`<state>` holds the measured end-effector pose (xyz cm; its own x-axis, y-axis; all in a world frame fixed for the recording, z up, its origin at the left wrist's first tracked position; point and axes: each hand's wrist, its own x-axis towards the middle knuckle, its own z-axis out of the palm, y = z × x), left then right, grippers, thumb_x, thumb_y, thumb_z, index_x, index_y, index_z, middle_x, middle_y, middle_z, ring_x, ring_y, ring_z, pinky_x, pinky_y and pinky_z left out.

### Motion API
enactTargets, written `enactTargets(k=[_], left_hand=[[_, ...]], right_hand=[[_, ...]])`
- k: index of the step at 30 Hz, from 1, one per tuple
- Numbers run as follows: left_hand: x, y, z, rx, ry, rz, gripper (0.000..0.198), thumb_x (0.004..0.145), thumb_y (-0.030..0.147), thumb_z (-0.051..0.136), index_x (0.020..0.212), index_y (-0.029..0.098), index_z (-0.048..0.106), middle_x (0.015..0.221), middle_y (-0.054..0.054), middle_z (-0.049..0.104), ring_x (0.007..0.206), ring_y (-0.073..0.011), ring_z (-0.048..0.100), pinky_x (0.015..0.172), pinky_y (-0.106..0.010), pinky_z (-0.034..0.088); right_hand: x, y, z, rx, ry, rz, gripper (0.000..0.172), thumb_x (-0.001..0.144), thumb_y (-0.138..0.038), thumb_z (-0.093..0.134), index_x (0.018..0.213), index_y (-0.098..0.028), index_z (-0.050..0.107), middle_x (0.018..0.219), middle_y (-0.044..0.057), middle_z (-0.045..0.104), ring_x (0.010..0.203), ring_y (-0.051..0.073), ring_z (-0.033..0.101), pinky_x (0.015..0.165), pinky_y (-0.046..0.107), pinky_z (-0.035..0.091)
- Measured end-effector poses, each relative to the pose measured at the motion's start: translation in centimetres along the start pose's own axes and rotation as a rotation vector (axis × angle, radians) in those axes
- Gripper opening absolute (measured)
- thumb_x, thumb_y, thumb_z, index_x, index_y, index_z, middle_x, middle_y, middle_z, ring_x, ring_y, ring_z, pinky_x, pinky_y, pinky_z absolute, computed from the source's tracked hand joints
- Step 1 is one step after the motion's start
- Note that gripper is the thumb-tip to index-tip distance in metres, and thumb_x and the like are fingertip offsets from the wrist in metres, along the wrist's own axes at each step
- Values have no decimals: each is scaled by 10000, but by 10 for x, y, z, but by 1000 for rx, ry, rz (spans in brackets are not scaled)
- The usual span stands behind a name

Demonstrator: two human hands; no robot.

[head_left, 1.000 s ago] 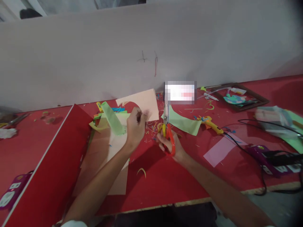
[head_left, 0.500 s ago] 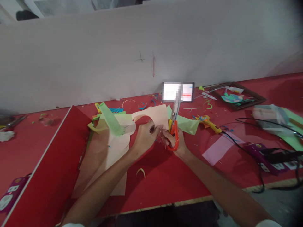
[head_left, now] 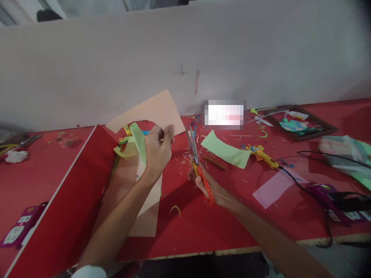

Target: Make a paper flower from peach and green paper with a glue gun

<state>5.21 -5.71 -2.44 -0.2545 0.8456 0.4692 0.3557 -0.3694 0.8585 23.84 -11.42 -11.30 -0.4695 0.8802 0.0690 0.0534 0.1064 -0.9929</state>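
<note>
My left hand (head_left: 158, 148) is closed on a sheet of peach paper (head_left: 166, 110), which is lifted and tilted against the wall, with a curved piece cut out of its lower edge. My right hand (head_left: 207, 183) grips orange-handled scissors (head_left: 194, 150) above the table, blades pointing away from me and slightly apart, clear of the paper. Under my left forearm lies another peach sheet (head_left: 146, 222), partly hidden. A rolled light green paper strip (head_left: 138, 139) stands beside my left hand. A green paper piece (head_left: 227, 150) lies right of the scissors.
A red board (head_left: 69, 193) stands upright on the left. Small paper scraps (head_left: 185, 158) litter the red table (head_left: 197, 231). At right are a yellow glue gun (head_left: 265, 156) with a black cord, a pink paper (head_left: 275, 189), a purple box (head_left: 324, 193) and a brown frame (head_left: 327, 129).
My left hand has moved left and up with the peach paper, away from the scissors. My right hand has lowered slightly with the scissors, uncovering scraps and a brown stick on the table.
</note>
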Motion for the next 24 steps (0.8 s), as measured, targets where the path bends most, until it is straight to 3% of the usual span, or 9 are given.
enactTargets(k=[4, 9, 24], left_hand=[[-3, 12, -2, 11, -20, 38, 444, 987, 532, 602, 701, 215, 481, 579, 30, 522, 502, -96, 457, 491, -275, 337], [-9, 11, 3, 92, -56, 63, 460, 999, 497, 592, 658, 214, 469, 572, 23, 511, 498, -99, 454, 503, -289, 350], [-19, 13, 10, 133, -128, 31, 437, 1012, 506, 558, 689, 222, 480, 533, 30, 481, 493, -108, 403, 493, -296, 294]], right_hand=[[-1, -8, -1, -58, -15, 15, 599, 875, -838, 492, 854, -240, 460, 752, -23, 485, 625, 139, 449, 584, 289, 389], [2, -8, -1, -108, 38, 8, 547, 854, -772, 589, 815, -247, 444, 662, -42, 485, 564, 126, 405, 538, 272, 333], [-2, 2, -3, -154, 127, 1, 442, 898, -655, 597, 810, -239, 477, 648, -45, 457, 566, 121, 360, 509, 254, 288]])
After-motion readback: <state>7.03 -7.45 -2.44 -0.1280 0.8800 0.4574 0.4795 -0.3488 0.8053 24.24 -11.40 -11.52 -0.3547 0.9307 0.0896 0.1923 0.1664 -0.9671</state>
